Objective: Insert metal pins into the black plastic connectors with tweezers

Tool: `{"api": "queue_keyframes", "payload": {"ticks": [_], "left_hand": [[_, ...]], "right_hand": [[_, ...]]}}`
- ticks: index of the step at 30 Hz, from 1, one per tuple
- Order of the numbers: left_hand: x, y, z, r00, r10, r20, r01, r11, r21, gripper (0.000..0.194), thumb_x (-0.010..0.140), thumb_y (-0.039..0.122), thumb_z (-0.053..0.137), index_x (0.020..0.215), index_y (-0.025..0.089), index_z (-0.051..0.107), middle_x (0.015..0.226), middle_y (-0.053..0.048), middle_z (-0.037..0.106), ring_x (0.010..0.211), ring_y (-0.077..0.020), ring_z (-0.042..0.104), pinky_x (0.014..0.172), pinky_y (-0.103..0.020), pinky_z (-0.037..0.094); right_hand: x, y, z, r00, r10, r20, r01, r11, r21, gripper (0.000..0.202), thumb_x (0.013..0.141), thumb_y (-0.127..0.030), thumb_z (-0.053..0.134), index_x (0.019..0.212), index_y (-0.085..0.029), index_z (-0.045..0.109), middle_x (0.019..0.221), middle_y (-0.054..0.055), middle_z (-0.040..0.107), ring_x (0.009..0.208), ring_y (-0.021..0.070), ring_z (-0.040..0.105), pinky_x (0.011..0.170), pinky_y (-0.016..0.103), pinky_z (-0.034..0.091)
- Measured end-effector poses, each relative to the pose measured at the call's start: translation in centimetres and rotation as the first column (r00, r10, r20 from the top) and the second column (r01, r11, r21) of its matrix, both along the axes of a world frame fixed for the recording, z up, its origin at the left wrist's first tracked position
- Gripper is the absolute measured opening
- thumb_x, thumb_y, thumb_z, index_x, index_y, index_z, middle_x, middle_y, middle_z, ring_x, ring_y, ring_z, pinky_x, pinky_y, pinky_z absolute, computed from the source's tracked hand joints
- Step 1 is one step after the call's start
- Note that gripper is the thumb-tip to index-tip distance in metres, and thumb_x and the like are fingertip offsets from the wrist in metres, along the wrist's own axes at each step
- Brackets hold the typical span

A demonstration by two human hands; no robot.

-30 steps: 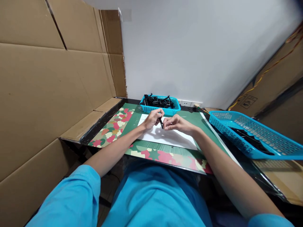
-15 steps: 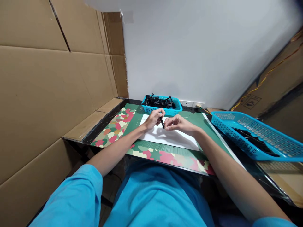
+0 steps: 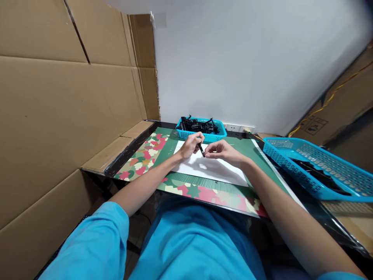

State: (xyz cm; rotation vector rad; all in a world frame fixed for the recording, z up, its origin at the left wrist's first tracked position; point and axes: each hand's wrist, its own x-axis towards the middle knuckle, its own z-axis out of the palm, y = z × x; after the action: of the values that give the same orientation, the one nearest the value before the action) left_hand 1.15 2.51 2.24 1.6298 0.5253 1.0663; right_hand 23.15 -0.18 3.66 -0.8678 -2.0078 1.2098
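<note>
From the head view, your left forearm slants inward and away from you across the front edge of the desk, out of a rolled blue sleeve. Your left hand is raised over a white sheet, its back turned mostly up and outward. The fingers are curled narrow around a slim black part, which tilts down toward your right side, its lower end sticking out below the grip.

Your right forearm comes in from the other side, wrist bent so that your right hand points left. Its thumb and forefinger draw close together right by the part's lower end; you cannot tell here whether they pinch it or something smaller.

The sheet lies on a green mat with a patterned border. Just beyond your hands, a blue basket holds a heap of black pieces. A larger blue basket at your right holds long black pieces.
</note>
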Motion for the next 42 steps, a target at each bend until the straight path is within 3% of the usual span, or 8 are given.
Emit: {"api": "queue_keyframes", "payload": {"ticks": [15,26,35,42], "left_hand": [[0.2,0.0,-0.1,1.000,-0.011,0.016,0.011,1.000,-0.014,0.024,0.090,0.044,0.055,0.085,0.022,0.046,0.068,0.007,0.036,0.049,-0.0073,0.027,0.047,-0.020,0.021],[0.2,0.0,-0.1,0.998,0.046,0.030,-0.046,0.999,-0.018,0.023,0.092,0.044,0.055,0.088,0.023,0.045,0.070,0.007,0.038,0.051,-0.0084,0.030,0.048,-0.020,0.024],[0.3,0.8,-0.7,0.985,0.103,0.136,-0.103,0.995,-0.012,0.026,0.100,0.046,0.057,0.093,0.024,0.045,0.072,0.006,0.038,0.052,-0.0087,0.032,0.047,-0.019,0.025],[0.7,1.5,-1.1,0.978,0.124,0.170,-0.133,0.990,0.042,0.030,0.103,0.052,0.055,0.099,0.024,0.046,0.080,0.004,0.043,0.059,-0.0112,0.046,0.052,-0.024,0.041]], "right_hand": [[0.4,0.3,-0.2,0.999,0.030,0.044,-0.032,0.998,0.048,0.031,0.084,-0.048,0.088,0.087,-0.017,0.083,0.087,0.007,0.074,0.078,0.0183,0.059,0.072,0.034,0.045],[0.0,-0.3,0.1,0.996,-0.078,0.051,0.078,0.997,-0.003,0.036,0.083,-0.052,0.086,0.089,-0.018,0.075,0.083,0.003,0.067,0.064,0.0111,0.045,0.052,0.027,0.025],[0.1,0.2,-0.5,0.978,-0.209,-0.001,0.209,0.976,0.062,0.044,0.081,-0.058,0.087,0.095,-0.018,0.079,0.081,0.004,0.066,0.063,0.0121,0.045,0.051,0.029,0.026],[0.1,0.6,-1.0,0.950,-0.299,-0.091,0.310,0.940,0.145,0.043,0.077,-0.052,0.094,0.096,-0.017,0.077,0.072,0.000,0.060,0.059,0.0105,0.041,0.052,0.029,0.030]]}}
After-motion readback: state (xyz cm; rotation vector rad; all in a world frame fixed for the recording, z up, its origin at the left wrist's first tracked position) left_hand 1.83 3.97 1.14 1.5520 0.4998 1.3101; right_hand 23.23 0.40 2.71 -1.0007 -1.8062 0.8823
